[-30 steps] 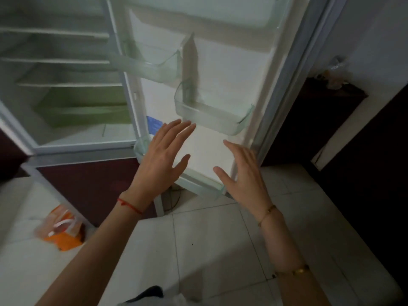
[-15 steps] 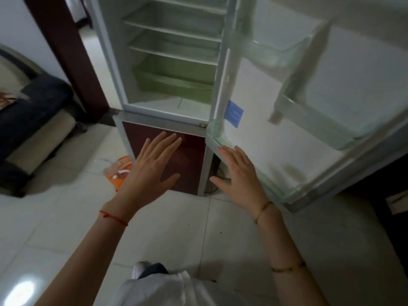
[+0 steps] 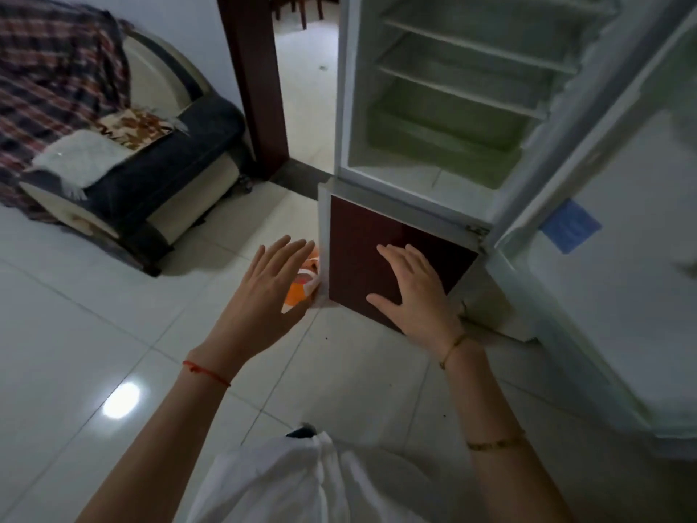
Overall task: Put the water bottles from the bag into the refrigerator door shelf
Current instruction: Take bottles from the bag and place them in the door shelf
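Both my hands are out, fingers spread, holding nothing. Left hand (image 3: 269, 296) hovers over the orange bag (image 3: 301, 286); right hand (image 3: 415, 296) fronts the fridge (image 3: 433, 175).

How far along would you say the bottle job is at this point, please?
Done: the refrigerator door stands open. In hand: nothing; the left hand and right hand are both open and empty, the left stretched toward the orange bag on the floor beside the fridge. Left: every bottle; none is visible yet, and the door shelves are mostly out of view.
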